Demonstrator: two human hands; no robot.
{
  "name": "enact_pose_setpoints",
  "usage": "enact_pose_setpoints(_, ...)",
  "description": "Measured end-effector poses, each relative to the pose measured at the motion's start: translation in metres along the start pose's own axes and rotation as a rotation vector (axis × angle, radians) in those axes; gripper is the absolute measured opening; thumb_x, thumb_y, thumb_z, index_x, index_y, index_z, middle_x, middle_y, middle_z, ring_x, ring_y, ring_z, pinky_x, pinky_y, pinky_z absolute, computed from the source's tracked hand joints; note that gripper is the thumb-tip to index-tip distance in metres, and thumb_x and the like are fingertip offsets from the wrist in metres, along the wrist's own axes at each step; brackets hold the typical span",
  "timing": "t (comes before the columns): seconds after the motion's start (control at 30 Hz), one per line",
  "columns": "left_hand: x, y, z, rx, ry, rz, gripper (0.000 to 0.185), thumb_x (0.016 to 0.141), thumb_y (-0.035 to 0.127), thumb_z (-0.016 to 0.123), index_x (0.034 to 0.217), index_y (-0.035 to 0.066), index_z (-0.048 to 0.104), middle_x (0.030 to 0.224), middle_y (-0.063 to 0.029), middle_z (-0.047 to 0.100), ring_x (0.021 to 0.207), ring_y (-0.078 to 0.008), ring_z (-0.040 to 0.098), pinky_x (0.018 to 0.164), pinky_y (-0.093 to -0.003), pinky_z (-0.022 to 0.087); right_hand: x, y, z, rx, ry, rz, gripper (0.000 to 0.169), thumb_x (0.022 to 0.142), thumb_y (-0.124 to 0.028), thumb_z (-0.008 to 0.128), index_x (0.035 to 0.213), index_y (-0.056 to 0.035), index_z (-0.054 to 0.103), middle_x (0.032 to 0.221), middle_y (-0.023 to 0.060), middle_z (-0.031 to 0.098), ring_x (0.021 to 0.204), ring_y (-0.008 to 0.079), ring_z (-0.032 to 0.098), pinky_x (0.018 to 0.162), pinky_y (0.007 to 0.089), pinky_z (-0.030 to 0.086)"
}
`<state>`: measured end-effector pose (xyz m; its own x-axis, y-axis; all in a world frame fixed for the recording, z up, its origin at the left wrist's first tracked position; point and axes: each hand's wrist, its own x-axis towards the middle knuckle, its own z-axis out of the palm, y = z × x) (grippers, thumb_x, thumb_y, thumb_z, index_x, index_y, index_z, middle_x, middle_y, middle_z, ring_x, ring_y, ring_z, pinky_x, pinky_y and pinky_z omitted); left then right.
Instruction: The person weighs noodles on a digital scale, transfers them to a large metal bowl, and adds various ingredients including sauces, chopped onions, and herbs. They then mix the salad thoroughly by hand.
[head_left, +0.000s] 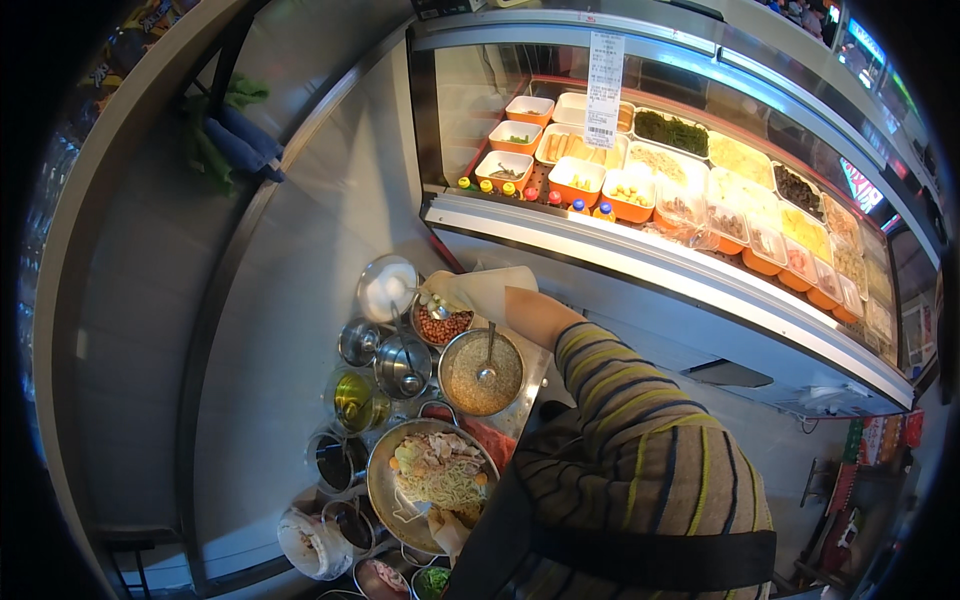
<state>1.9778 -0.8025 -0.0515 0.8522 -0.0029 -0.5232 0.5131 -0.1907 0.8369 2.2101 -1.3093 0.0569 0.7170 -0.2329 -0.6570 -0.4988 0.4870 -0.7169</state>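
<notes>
My right hand (442, 291), in a pale glove, reaches over the metal bowl of peanuts (442, 328). It grips a metal spoon (439, 309), whose end is at the nuts. Lower in the view, my gloved left hand (448, 529) is at the near rim of a wide metal mixing bowl (381, 491); my body partly hides this hand, so its grip is unclear. Noodles (446, 486) and pale sliced food (442, 450) lie in that bowl. Between my hands stands a metal bowl of tan granular seasoning (472, 386) with a spoon in it.
Left of these are a bowl of white powder (388, 289), a metal pot with a ladle (403, 367), yellow oil (356, 401) and dark sauces (339, 461). A white tub (315, 544) stands lower left. A lit glass display case (525, 214) with food trays borders the right side.
</notes>
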Motion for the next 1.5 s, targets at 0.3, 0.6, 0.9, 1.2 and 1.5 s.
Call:
enact_pose_setpoints(0.3, 0.013, -0.002, -0.003, 0.131, 0.010, 0.113, 0.036, 0.100, 0.012, 0.048, 0.133, -0.001, 0.049, 0.127, -0.0162, 0.059, 0.111, -0.0284, 0.058, 0.090, -0.0371, 0.048, 0.019, -0.002, -0.009, 0.246, -0.224, -0.107, 0.012, 0.083, -0.006, 0.063, 0.089, 0.0040, 0.067, 0.066, 0.0095, 0.059, 0.044, 0.0136, 0.047, 0.038, 0.0262, 0.035)
enact_pose_setpoints(0.6, -0.023, 0.036, 0.037, -0.207, 0.199, 0.111, 0.029, 0.100, 0.005, 0.045, 0.126, 0.001, 0.056, 0.112, -0.0105, 0.064, 0.102, -0.0212, 0.059, 0.087, -0.0348, 0.050, -0.082, -0.037, -0.010, -0.073, -0.315, -0.127, 0.025, 0.097, -0.021, 0.056, 0.102, 0.0004, 0.067, 0.056, -0.0025, 0.049, 0.037, 0.0045, 0.035, 0.031, 0.0183, 0.025)
enact_pose_setpoints(0.9, 0.002, 0.011, 0.038, -0.214, 0.353, 0.203, 0.028, 0.089, -0.012, 0.044, 0.103, 0.006, 0.060, 0.092, 0.0004, 0.056, 0.080, -0.0134, 0.053, 0.068, -0.0248, 0.046, -0.230, 0.013, 0.046, -0.644, -0.517, -0.094, 0.035, 0.099, -0.030, 0.055, 0.122, -0.0058, 0.064, 0.052, -0.0024, 0.051, 0.034, 0.0052, 0.034, 0.030, 0.0195, 0.022)
enact_pose_setpoints(1.2, -0.025, 0.043, 0.031, -0.773, 0.267, 0.014, 0.049, 0.087, -0.020, 0.039, 0.125, 0.005, 0.057, 0.110, -0.0052, 0.065, 0.099, -0.0177, 0.059, 0.086, -0.0294, 0.049, -0.224, 0.095, 0.057, -1.146, -0.713, -0.653, 0.040, 0.100, -0.030, 0.052, 0.120, 0.0043, 0.061, 0.104, 0.0140, 0.068, 0.092, 0.0206, 0.064, 0.083, 0.0336, 0.049)
enact_pose_setpoints(1.5, -0.017, 0.036, 0.031, -0.837, 0.297, 0.005, 0.038, 0.104, 0.024, 0.040, 0.126, 0.000, 0.058, 0.121, -0.0159, 0.063, 0.111, -0.0250, 0.059, 0.099, -0.0351, 0.046, -0.230, 0.097, 0.067, -0.875, -0.769, -0.117, 0.035, 0.101, -0.026, 0.052, 0.123, -0.0007, 0.064, 0.080, 0.0046, 0.062, 0.065, 0.0121, 0.058, 0.063, 0.0259, 0.048)
